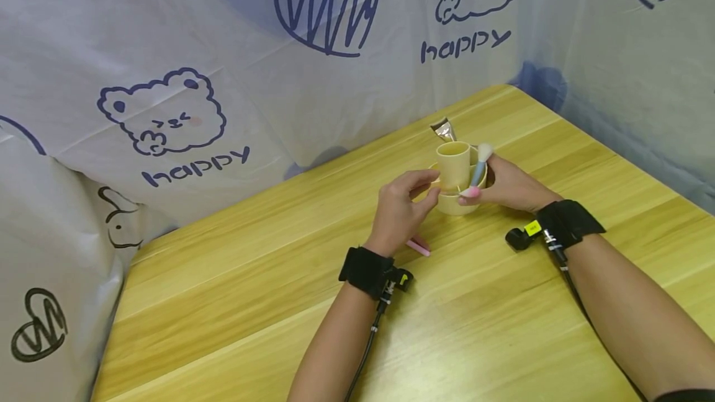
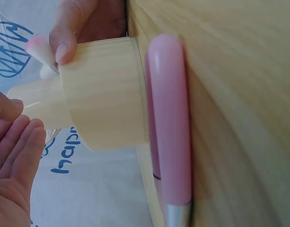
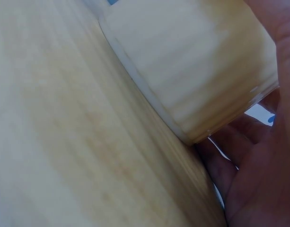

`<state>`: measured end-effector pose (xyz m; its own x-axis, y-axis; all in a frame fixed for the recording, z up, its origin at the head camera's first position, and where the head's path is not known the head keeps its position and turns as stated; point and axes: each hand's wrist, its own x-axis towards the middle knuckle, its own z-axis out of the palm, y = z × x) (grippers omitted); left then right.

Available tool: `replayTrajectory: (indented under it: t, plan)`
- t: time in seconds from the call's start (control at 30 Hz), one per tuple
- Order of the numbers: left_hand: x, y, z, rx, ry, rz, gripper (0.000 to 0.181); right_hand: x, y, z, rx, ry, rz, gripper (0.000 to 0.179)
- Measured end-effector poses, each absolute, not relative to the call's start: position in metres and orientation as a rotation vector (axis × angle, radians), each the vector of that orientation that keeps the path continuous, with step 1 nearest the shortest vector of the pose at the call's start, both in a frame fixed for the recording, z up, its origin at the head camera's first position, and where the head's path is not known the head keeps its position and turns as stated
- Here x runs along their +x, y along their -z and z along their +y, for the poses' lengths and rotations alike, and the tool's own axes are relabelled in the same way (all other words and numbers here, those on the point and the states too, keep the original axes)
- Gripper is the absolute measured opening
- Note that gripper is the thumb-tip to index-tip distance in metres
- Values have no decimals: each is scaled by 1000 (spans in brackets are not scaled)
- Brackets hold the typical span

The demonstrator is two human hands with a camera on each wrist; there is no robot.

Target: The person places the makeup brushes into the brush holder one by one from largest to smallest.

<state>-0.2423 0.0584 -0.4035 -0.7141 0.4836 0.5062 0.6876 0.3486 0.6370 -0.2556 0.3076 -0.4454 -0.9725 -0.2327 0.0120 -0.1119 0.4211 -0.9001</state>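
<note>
A cream round brush holder [image 1: 458, 206] with a taller cup [image 1: 454, 166] in its middle stands on the table. My right hand [image 1: 511, 185] grips its right side, thumb on the front rim. My left hand [image 1: 399, 206] is at the cup's left side, thumb and fingers slightly bent and apart; whether they touch it cannot be told. A blue-handled brush [image 1: 478, 169] with white bristles and a pink-and-white brush tip [image 1: 472, 193] show by my right thumb. A brush with a silvery flared head [image 1: 444, 129] rises behind the cup. Pink brush handles [image 2: 168, 118] lie before the holder.
The wooden table [image 1: 251, 296] meets a white printed cloth [image 1: 251, 98] along its back and sides. Black straps with small cameras sit on both wrists, and cables run along the forearms.
</note>
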Motion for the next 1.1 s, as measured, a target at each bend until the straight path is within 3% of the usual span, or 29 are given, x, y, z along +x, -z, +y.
replayTrajectory:
  t: [1.1]
  plan:
    - [-233,403,41,-1064,1005,-2541,19,-256,448,307,-327,1588,2554,100]
